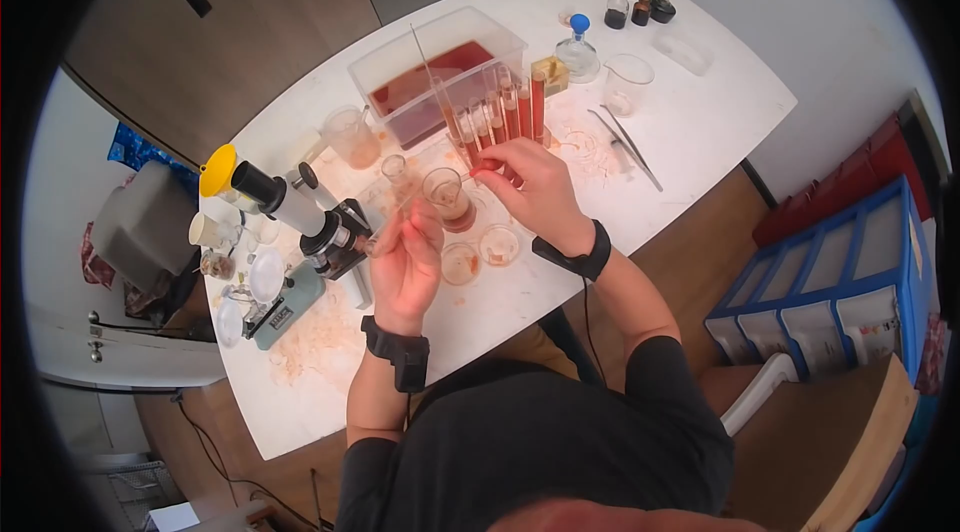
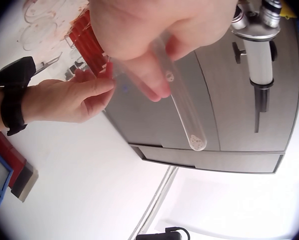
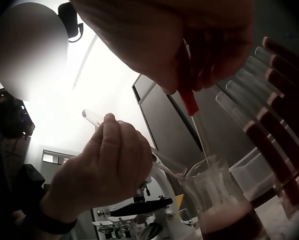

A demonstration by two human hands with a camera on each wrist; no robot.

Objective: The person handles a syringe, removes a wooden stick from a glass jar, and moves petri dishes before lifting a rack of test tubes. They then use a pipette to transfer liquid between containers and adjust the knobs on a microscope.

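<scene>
My left hand (image 1: 408,267) (image 2: 154,30) (image 3: 107,162) grips a tilted glass test tube (image 2: 187,112); a little frothy residue lies at its rounded bottom. In the right wrist view the tube's other end is beside the rim of a glass vessel (image 3: 227,217) holding dark red liquid with pale froth. My right hand (image 1: 535,194) (image 2: 72,100) (image 3: 174,42) pinches the red rubber bulb (image 3: 189,103) of a glass dropper (image 3: 200,135), whose stem points down toward the vessel's mouth. Whether the stem touches the liquid I cannot tell.
Behind the hands stand racked tubes of red liquid (image 1: 522,112) and a plastic tub (image 1: 440,82). A microscope (image 1: 305,217) and balance (image 1: 285,310) are at left. Two small dishes (image 1: 460,264) (image 1: 499,245) sit nearer me; tweezers (image 1: 630,147) and a beaker (image 1: 627,84) lie right.
</scene>
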